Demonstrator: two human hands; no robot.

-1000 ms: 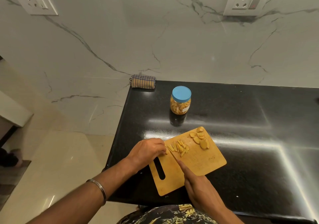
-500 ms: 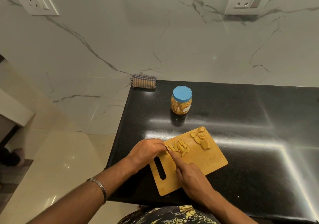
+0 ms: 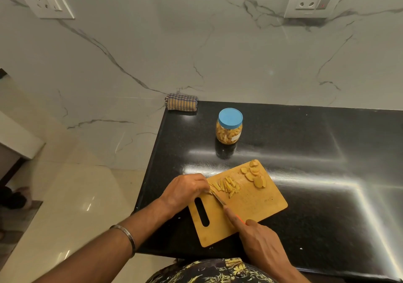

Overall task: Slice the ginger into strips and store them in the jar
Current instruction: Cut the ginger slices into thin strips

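Ginger strips lay in a loose pile on the far-left part of a wooden cutting board, with several round ginger slices grouped apart from them near the board's far corner. The board sat at an angle on a black countertop, near its front edge. The left hand rested at the board's left edge, fingers curled down, with the fingertips touching the nearest end of the strip pile. The right hand gripped a knife by its handle, forefinger extended along the top, and the blade tip lay just beside the left fingertips. A jar with a blue lid on stood upright on the countertop beyond the board, well apart from it, with yellow pieces visible inside. A folded checked cloth lay at the far-left corner of the countertop.
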